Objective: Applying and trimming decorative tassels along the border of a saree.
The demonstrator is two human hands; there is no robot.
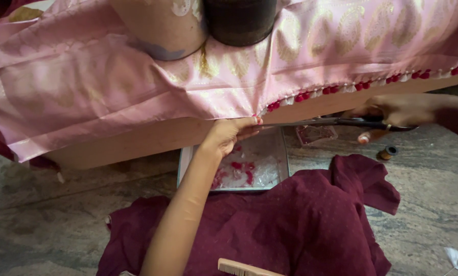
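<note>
A pink silk cloth with gold motifs drapes over a low wooden table edge; red and white tassels hang along its right border. My left hand pinches the cloth's lower edge near the first tassels. My right hand grips black-handled scissors, their blades pointing left toward my left hand's fingertips, just below the tassel line.
A shallow white box with red and white pieces sits on the stone floor beneath my hands. A maroon cloth covers my lap. A small clear container, a thread spool and a wooden comb lie nearby.
</note>
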